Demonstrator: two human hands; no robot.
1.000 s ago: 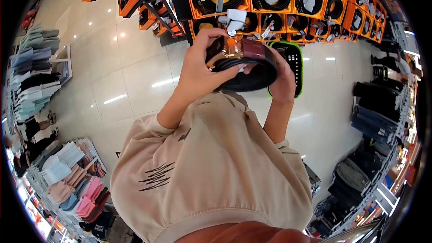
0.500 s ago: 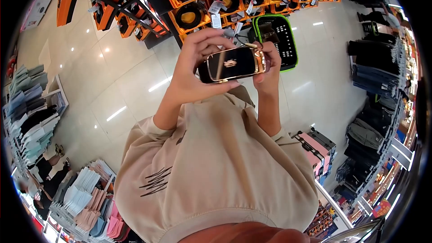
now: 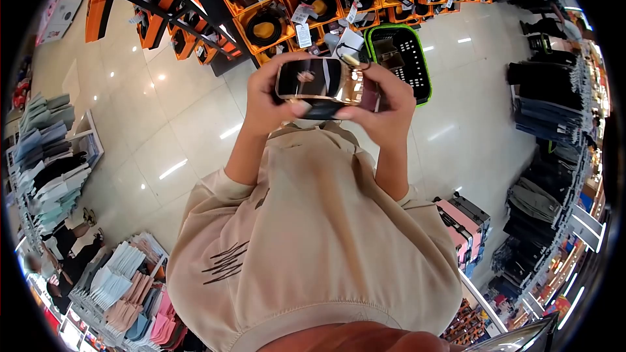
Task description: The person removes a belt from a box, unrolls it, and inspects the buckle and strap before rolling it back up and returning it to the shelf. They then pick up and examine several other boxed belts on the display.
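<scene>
A coiled belt [image 3: 321, 111] is held up in front of my chest, between both hands. Its glossy black plate buckle [image 3: 310, 78] with gold trim faces up, and light reflects off it. My left hand [image 3: 266, 90] is closed around the belt's left end, thumb on the near side. My right hand [image 3: 390, 99] grips the right end, thumb along the near edge and fingers behind. A white tag [image 3: 349, 44] with a dark cord shows just beyond the belt. The fingers at the far side are partly hidden.
Orange display compartments [image 3: 264, 25] with coiled belts stand ahead. A black shopping basket with a green rim [image 3: 427, 68] is on the floor, ahead to the right. Clothes racks [image 3: 544, 98] line the right; folded shirts [image 3: 49, 169] hang left. A pink suitcase [image 3: 458, 228] stands at right.
The belt has shifted slightly left and turned so its near edge shows more. My right hand has come further around its right end, and its thumb now lies along the near side.
</scene>
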